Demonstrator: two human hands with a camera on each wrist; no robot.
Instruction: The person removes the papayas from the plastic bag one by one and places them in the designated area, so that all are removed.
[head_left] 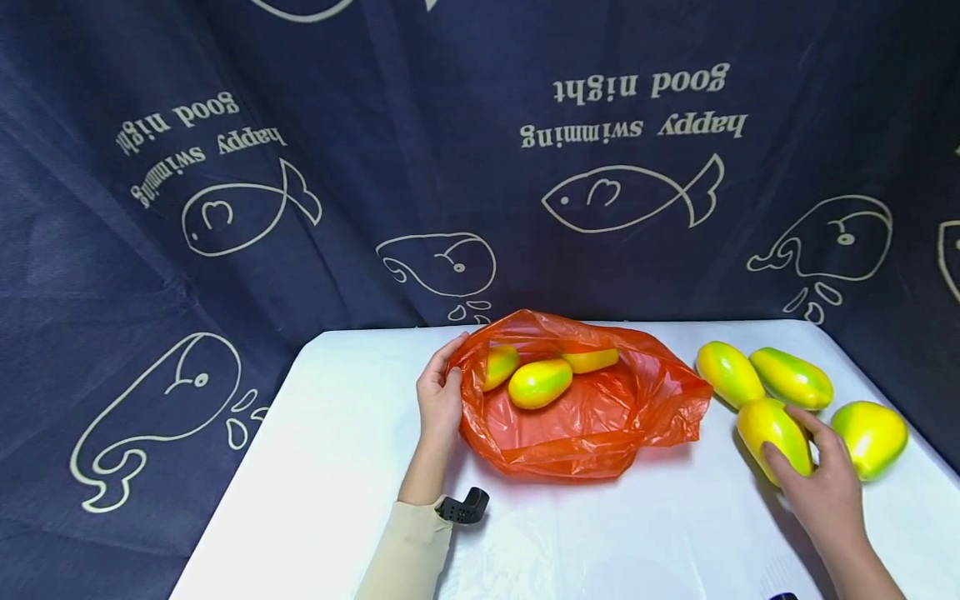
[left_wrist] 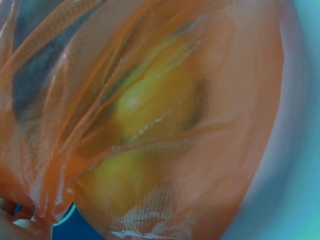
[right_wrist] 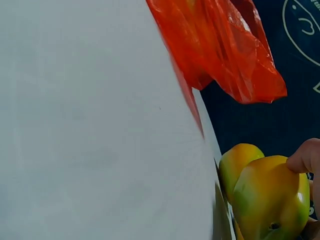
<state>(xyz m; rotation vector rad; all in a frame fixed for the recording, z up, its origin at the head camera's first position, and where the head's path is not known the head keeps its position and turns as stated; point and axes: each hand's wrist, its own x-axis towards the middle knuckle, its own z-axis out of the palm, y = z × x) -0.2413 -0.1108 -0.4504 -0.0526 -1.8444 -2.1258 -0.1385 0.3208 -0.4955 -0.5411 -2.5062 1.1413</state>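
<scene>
A red plastic bag point(head_left: 558, 454) lies with its mouth spread wide on the white table. Inside it are several yellow-green papayas, one of them a papaya point(head_left: 540, 383) near the middle of the opening. My left hand point(head_left: 441, 398) grips the bag's left rim; in the left wrist view, fingers point(left_wrist: 25, 225) pinch gathered plastic at the lower left. To the right, my right hand point(head_left: 821, 467) holds a papaya point(head_left: 772, 433) between thumb and fingers. The right wrist view has the thumb point(right_wrist: 302, 157) on that papaya point(right_wrist: 267, 200); other fingers are mostly hidden.
Around the held fruit lie three more papayas: one point(head_left: 727, 373) at the left, one point(head_left: 793, 377) behind, and one point(head_left: 868, 439) at the right. A dark blue curtain point(head_left: 465, 167) with fish drawings hangs along the white table's point(head_left: 330, 433) back edge.
</scene>
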